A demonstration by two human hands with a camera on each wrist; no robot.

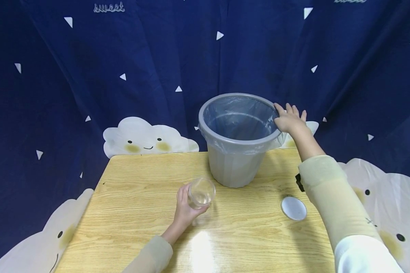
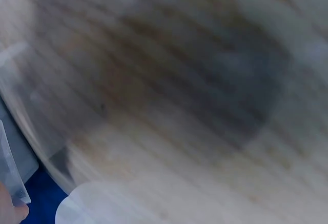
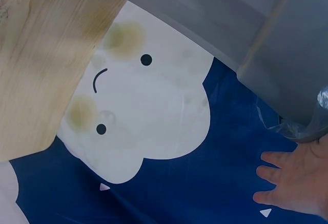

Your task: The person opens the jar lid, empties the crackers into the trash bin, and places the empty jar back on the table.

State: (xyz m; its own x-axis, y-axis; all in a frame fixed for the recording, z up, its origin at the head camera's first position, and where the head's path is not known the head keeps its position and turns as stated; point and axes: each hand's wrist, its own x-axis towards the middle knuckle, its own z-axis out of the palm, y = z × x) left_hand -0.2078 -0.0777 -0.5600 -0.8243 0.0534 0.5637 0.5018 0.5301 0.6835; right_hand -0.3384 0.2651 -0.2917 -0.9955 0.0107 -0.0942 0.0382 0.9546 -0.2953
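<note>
clear plastic, thin-walled and see-through: that is the jar [image 1: 201, 192] my left hand [image 1: 186, 209] has its fingers wrapped around, just above the wooden worktop [image 1: 140, 212] and in front of the grey bin [image 1: 237, 138]. it is tipped with its open mouth toward me and looks empty, so i judge it very light, fairly stiff but easy to squeeze out of shape, and a little slick. the best hold seems to be around the middle of the wall, as it is held now, not at the rim.

my right hand [image 1: 289, 120] lies on the bin's rim at the far right side, fingers straight and spread, pressing rather than clutching; the right wrist view shows the same flat fingers beside the bin wall. a clear liner [image 1: 240, 117] is folded over the rim and looks soft and slippery. the bin itself i take to be light and prone to slide.

a white lid [image 1: 294, 208] lies flat on the worktop near my right sleeve. the left wrist view is too blurred to read.
</note>
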